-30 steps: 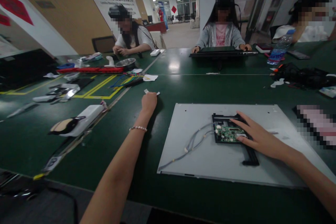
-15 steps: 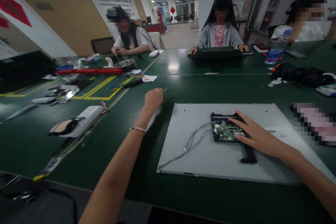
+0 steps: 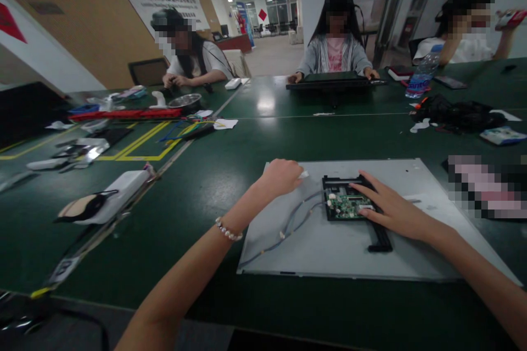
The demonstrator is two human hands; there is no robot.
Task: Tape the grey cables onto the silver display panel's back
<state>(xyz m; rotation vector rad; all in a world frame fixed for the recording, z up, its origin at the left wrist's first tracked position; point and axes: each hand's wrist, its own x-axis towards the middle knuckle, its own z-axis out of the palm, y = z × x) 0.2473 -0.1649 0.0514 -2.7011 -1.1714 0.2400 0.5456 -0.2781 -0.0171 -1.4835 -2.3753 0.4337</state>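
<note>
A grey metal panel [image 3: 329,247] lies flat on the green table [image 3: 214,175] in front of me. Near its middle sits a small green circuit board [image 3: 343,204] in a black bracket [image 3: 376,236], with grey wires [image 3: 288,225] trailing to the left. My right hand [image 3: 391,208] lies flat on the board and bracket, fingers stretched out. My left hand [image 3: 282,176] is closed over the panel's upper left part, pinching a small white piece [image 3: 303,174] between its fingertips, just left of the bracket.
Three people sit at the far side; one rests both hands on a black monitor [image 3: 333,83]. A white device [image 3: 102,203], tools, a red strip [image 3: 123,114] and a metal bowl [image 3: 184,101] lie left. Black cables [image 3: 457,112] and a water bottle [image 3: 420,78] stand right.
My left hand picked a small white piece off the table beyond the panel and carried it back right, over the panel toward the board. My right hand stayed on the board.
</note>
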